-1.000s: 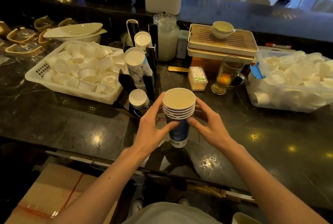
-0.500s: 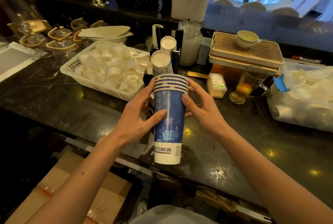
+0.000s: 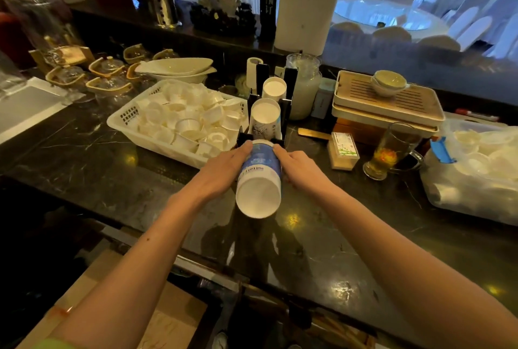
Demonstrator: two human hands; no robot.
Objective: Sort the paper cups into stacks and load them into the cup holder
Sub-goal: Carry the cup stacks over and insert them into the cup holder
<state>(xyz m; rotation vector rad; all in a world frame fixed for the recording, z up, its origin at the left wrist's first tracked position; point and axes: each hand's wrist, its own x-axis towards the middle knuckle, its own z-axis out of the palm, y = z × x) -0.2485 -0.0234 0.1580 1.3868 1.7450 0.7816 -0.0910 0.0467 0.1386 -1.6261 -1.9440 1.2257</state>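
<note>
blue paper cup stack held sideways
left hand and right hand curl fingers round it; black plastic cup holder just at 12 o'clock.

I see the cup stack blue with a white base. The counter is black, veined white; the basket white
</note>
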